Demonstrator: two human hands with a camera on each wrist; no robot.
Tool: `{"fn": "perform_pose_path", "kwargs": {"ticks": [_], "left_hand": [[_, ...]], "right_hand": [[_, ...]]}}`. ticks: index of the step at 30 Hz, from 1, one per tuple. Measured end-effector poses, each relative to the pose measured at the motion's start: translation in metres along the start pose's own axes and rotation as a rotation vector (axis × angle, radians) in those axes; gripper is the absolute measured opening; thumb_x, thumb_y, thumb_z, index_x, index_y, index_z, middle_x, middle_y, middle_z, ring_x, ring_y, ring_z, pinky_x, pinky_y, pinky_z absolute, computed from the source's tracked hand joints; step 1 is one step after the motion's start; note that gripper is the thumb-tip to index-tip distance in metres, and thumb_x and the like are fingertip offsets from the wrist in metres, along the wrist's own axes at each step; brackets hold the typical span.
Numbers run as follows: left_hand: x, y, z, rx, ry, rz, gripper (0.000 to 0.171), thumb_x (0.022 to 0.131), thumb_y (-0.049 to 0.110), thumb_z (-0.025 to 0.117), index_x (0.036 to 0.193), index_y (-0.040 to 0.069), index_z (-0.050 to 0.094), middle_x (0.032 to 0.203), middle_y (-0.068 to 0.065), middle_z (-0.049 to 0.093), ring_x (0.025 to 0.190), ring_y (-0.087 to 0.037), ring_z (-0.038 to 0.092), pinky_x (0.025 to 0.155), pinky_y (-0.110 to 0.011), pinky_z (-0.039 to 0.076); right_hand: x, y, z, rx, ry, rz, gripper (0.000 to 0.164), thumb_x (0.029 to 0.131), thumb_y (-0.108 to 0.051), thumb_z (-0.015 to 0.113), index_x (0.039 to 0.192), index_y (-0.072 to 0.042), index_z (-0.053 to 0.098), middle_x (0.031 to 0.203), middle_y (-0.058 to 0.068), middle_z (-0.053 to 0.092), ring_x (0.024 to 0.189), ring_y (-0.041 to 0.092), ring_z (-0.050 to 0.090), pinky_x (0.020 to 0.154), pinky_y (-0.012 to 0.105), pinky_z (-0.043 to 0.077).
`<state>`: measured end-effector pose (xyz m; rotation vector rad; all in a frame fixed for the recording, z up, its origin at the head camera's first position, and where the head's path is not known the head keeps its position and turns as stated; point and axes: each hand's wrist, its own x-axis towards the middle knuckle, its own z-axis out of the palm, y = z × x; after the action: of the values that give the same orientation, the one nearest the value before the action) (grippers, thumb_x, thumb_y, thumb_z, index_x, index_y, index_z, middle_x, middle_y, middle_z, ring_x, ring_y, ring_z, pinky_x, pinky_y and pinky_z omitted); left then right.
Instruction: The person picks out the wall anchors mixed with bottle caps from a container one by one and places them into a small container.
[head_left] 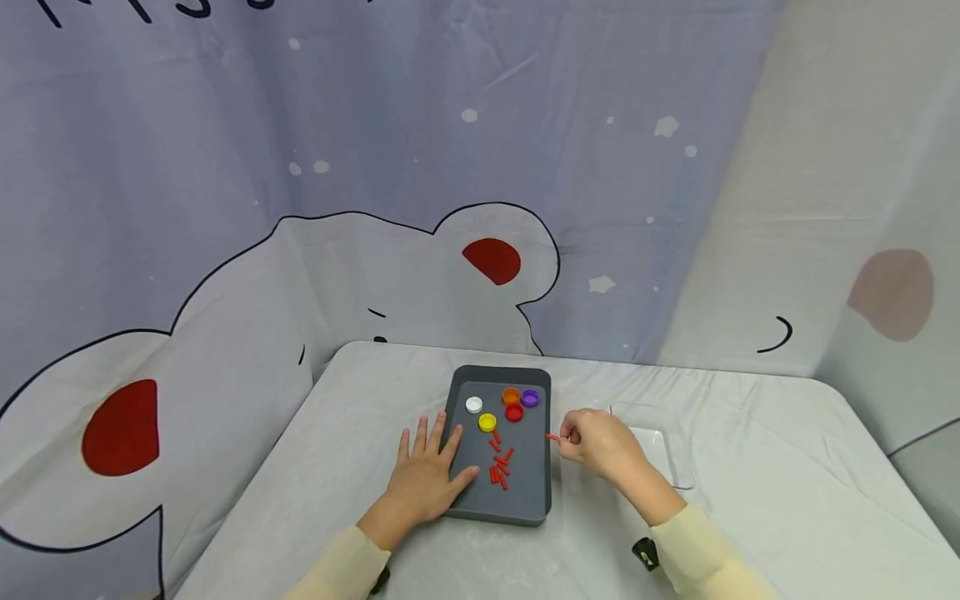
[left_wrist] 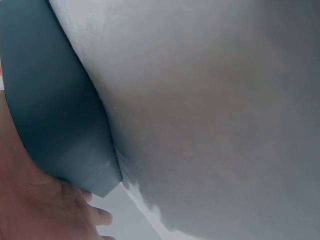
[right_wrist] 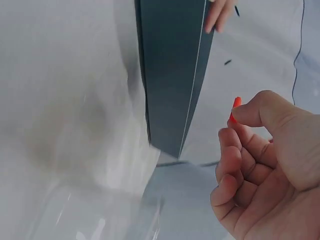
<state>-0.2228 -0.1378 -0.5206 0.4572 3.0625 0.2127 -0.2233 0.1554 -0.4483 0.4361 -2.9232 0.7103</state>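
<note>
Tray (head_left: 529, 493): flat, central in my head view, I suppose for two-sided reach.
Clear container (head_left: 678, 443): right of it, probably out of the way.
Left hand (head_left: 426, 482): fingers straight, spread at the tray's left rim, seemingly steadying.
Right hand (head_left: 596, 440): thumb and forefinger pinch, other fingers curled.
Round cups (head_left: 487, 422): five, tray's far half.
Loose red sticks (head_left: 508, 455): mostly nearer.
Pinched red stick (right_wrist: 237, 103): near the right rim, tip exposed.
</note>
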Motion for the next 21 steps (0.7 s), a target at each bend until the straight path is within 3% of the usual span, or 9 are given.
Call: {"fn": "perform_pose_path", "kwargs": {"ticks": [11, 21], "left_hand": [[-0.001, -0.001, -0.001, -0.009, -0.002, 0.002, 0.080, 0.099, 0.068, 0.040, 0.160, 0.017, 0.032, 0.169, -0.015, 0.013, 0.154, -0.045, 0.007, 0.120, -0.065, 0.004], [0.000, -0.001, 0.001, -0.009, 0.000, 0.003, 0.079, 0.100, 0.067, 0.040, 0.160, 0.017, 0.032, 0.169, -0.015, 0.012, 0.154, -0.045, 0.007, 0.120, -0.065, 0.005]], "right_hand": [[-0.011, 0.037, -0.031, -0.009, 0.004, 0.026, 0.003, 0.078, -0.014, 0.067, 0.078, -0.011, 0.066, 0.066, -0.009, 0.053, 0.062, 0.010, 0.047, 0.059, 0.029, 0.039], [-0.022, 0.072, -0.049, -0.018, 0.003, 0.091, 0.003, 0.081, -0.013, 0.064, 0.078, -0.014, 0.064, 0.068, -0.007, 0.052, 0.063, 0.012, 0.047, 0.059, 0.030, 0.038]]}}
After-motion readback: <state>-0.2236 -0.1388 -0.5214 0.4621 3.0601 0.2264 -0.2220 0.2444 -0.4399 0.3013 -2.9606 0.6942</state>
